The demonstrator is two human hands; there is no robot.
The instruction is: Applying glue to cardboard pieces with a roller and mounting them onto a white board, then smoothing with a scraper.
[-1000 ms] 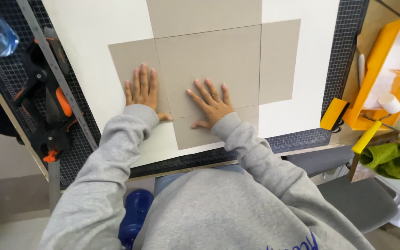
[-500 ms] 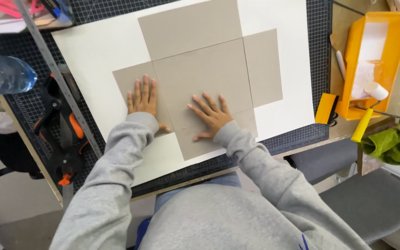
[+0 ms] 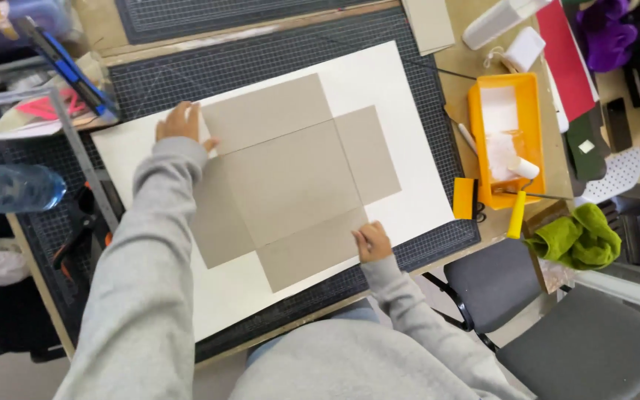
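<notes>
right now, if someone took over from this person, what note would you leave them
Left hand: flat at the far left corner of the grey cardboard cross, holding nothing.
Right hand: fingers curled at the cross's near right corner; whether they pinch it is unclear.
The cross lies flat on a white sheet on the cutting mat. Orange tray with roller sits to the right.
Done: cardboard laid out flat. Left: flaps not folded up.
</notes>
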